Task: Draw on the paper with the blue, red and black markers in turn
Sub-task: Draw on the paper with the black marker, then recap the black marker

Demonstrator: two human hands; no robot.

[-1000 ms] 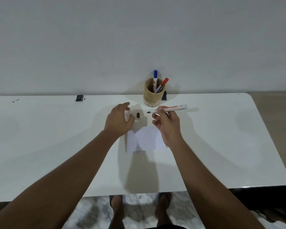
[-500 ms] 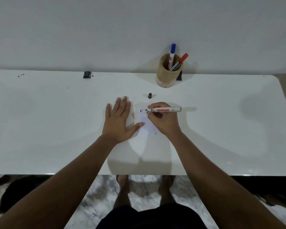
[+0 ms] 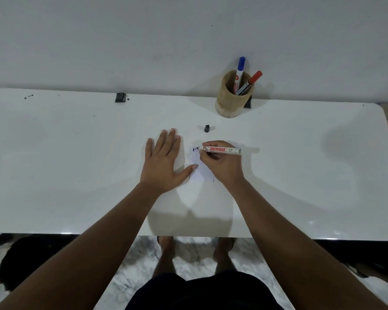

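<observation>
A small white paper lies on the white table, mostly hidden under my hands. My right hand grips an uncapped white marker lying nearly level, its dark tip touching the paper's upper left corner beside small blue marks. My left hand rests flat and spread, thumb on the paper's left edge. A black cap lies just beyond the paper. A wooden cup at the back holds a blue-capped marker and a red-capped marker.
A small black object sits at the table's far edge to the left, another dark piece behind the cup. The wall rises right behind the table. Below the near edge are my feet on a marbled floor.
My left hand let go of the cap and went flat beside the paper. My right hand brought the marker down, its tip now on the paper. The camera tilted downward.
</observation>
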